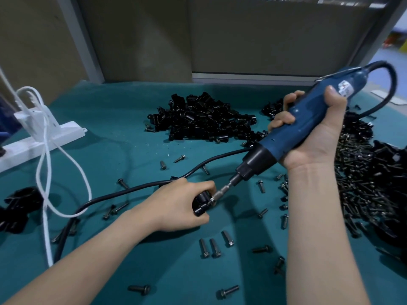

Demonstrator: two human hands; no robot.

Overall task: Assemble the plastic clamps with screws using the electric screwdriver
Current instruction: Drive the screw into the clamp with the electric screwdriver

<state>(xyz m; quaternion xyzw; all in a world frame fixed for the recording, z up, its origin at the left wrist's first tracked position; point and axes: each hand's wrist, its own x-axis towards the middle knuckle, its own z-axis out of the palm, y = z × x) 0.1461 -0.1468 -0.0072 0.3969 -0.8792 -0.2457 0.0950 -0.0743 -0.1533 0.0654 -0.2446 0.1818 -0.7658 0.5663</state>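
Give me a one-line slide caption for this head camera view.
Right hand drives a blue electric screwdriver into a black plastic clamp held by the left hand, with loose screws scattered around.

Desk (105,119) with a teal covering. Along its left edge lies a white power strip (55,137), set aslant, with a white block (33,115) standing on it. A white cable (48,238) loops from the block toward the near-left corner. Behind the far edge stand grey-brown partition panels (264,40) in a grey metal frame (81,40)
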